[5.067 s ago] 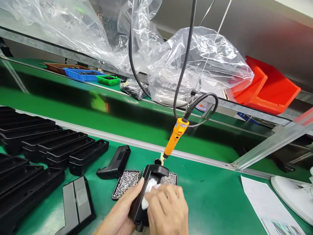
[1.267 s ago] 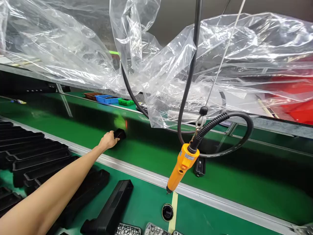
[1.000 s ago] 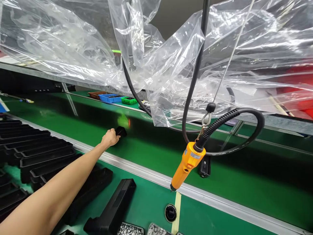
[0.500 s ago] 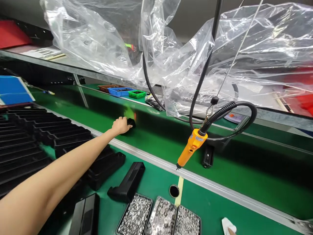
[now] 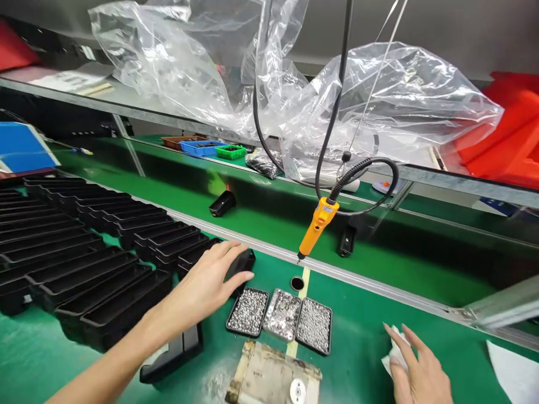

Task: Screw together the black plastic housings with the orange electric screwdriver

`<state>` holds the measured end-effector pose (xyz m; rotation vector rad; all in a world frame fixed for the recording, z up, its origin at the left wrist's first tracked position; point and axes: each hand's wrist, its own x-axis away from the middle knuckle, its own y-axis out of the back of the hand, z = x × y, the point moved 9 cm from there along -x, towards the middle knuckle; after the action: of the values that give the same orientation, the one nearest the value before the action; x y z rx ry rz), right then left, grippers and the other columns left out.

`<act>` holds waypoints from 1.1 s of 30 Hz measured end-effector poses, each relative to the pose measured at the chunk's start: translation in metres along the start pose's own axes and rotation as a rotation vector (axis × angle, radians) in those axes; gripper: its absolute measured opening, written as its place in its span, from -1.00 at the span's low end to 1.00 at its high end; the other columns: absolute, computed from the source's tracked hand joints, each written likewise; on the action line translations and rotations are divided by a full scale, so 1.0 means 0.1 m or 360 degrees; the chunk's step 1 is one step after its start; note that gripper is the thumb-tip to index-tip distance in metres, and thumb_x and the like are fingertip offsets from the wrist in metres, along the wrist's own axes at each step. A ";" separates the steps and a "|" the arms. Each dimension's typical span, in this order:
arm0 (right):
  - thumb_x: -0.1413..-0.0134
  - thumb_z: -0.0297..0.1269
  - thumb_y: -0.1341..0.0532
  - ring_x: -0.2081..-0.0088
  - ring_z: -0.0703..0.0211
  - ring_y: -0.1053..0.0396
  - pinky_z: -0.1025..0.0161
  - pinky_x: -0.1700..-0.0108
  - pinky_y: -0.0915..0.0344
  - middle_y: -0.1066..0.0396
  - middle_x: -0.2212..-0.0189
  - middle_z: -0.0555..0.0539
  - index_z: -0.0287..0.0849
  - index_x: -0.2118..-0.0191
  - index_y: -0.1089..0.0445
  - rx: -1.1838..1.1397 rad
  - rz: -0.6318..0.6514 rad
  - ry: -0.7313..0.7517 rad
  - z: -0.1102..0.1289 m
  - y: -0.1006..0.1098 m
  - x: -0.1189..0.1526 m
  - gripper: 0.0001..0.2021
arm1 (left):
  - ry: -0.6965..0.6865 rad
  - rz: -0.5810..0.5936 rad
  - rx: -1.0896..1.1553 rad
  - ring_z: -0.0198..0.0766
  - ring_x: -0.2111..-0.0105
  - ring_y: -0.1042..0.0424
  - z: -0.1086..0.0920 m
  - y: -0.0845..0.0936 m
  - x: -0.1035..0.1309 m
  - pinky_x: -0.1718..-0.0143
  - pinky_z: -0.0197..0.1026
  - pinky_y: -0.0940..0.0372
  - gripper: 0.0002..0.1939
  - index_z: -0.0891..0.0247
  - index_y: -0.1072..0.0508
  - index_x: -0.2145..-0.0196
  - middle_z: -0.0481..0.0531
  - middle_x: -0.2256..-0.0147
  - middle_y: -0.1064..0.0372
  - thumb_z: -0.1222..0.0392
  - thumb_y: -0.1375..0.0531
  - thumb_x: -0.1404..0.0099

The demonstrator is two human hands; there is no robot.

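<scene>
"What's the surface like?"

"A glossy green bench (image 5: 362, 325) is running below a plastic-draped shelf. At far left, long black plastic open-topped housings (image 5: 122, 297) are standing in overlapping rows, too many hidden to count."

"And then?"

"One angular black piece (image 5: 181, 348) is lying below the forearm. The left hand (image 5: 210, 275) is spreading open over one smooth black block-like housing (image 5: 248, 261), which is lying just behind the metal-filled trays; I can't tell whether they're touching."

"How would it handle?"

"Light, stiff and a little slippery, I'd judge; the long side walls are offering the best hold."

"Further right?"

"Three trays (image 5: 314, 325) are sitting side by side, and one orange electric screwdriver (image 5: 319, 224) is hanging beyond. The right hand (image 5: 423, 376) is curving around one crumpled white wipe (image 5: 393, 354), soft and easily torn; whether it's pinching, I can't tell."
</scene>
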<state>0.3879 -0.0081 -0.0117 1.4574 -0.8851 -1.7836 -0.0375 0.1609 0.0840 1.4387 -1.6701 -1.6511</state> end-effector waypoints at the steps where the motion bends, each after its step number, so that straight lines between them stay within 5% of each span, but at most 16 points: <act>1: -0.44 -0.02 0.05 -0.15 -0.31 -0.36 -0.34 0.03 -0.40 -0.31 -0.23 -0.16 0.07 -0.23 -0.36 -0.0109 -0.0050 -0.0021 0.13 0.08 -0.02 -0.58 | 0.0029 -0.0021 -0.0013 -0.01 -0.26 -0.23 -0.05 -0.09 0.11 -0.25 0.04 -0.24 -0.40 0.13 -0.22 -0.32 0.14 -0.27 -0.21 -0.26 0.05 -0.52; 4: -0.46 -0.05 -0.07 -0.18 -0.21 -0.32 -0.32 -0.15 -0.29 -0.35 -0.18 -0.13 0.05 -0.19 -0.37 -0.0395 -0.0114 0.0074 0.55 0.18 -0.07 -0.67 | 0.0155 -0.0131 -0.0074 0.27 -0.26 -0.19 -0.12 -0.35 0.30 -0.15 0.29 -0.25 -0.29 0.35 -0.17 -0.35 0.38 -0.26 -0.16 -0.25 0.14 -0.52; 8: -0.47 -0.28 -0.12 -0.08 -0.02 -0.37 -0.06 -0.11 -0.34 -0.42 -0.04 -0.12 -0.02 -0.15 -0.38 -0.0715 0.0144 0.0237 1.02 0.07 -0.09 -0.76 | 0.0265 -0.0244 -0.0142 0.53 -0.22 -0.16 -0.13 -0.57 0.32 -0.05 0.44 -0.22 -0.22 0.54 -0.12 -0.36 0.59 -0.26 -0.07 -0.21 0.20 -0.52; 16: -0.30 -0.46 -0.31 0.12 -0.01 -0.38 0.00 0.00 -0.31 -0.48 0.17 -0.03 -0.05 0.09 -0.50 -0.0561 0.0563 0.0262 1.53 -0.23 -0.36 -0.84 | 0.0333 -0.0178 -0.0369 0.33 0.12 -0.44 0.04 -0.71 0.30 0.20 0.21 -0.33 -0.35 0.56 -0.08 -0.37 0.52 -0.10 -0.27 -0.01 0.21 -0.57; 28: -0.24 -0.49 -0.33 0.21 0.01 -0.34 0.12 0.14 -0.20 -0.45 0.29 -0.05 -0.15 0.25 -0.50 -0.0373 0.0584 0.0307 1.67 -0.46 -0.49 -0.90 | 0.0544 -0.0200 -0.0209 0.33 0.14 -0.40 0.33 -0.57 0.36 0.18 0.27 -0.31 -0.42 0.49 -0.22 -0.32 0.45 0.05 -0.31 0.07 0.22 -0.57; 33: -0.30 -0.48 -0.24 0.23 0.06 -0.34 0.13 0.10 -0.24 -0.45 0.29 -0.06 -0.17 0.24 -0.47 -0.0559 0.0499 0.0279 1.69 -0.21 -0.52 -0.90 | 0.0576 -0.0349 0.0151 0.24 -0.09 -0.35 0.21 -0.26 0.37 -0.08 0.22 -0.27 -0.38 0.37 -0.22 -0.34 0.33 -0.10 -0.25 -0.05 0.23 -0.57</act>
<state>0.2284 0.0625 0.0238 1.1569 -0.6318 -1.4659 -0.0599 0.1460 0.0421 1.8943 -1.4439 -1.3242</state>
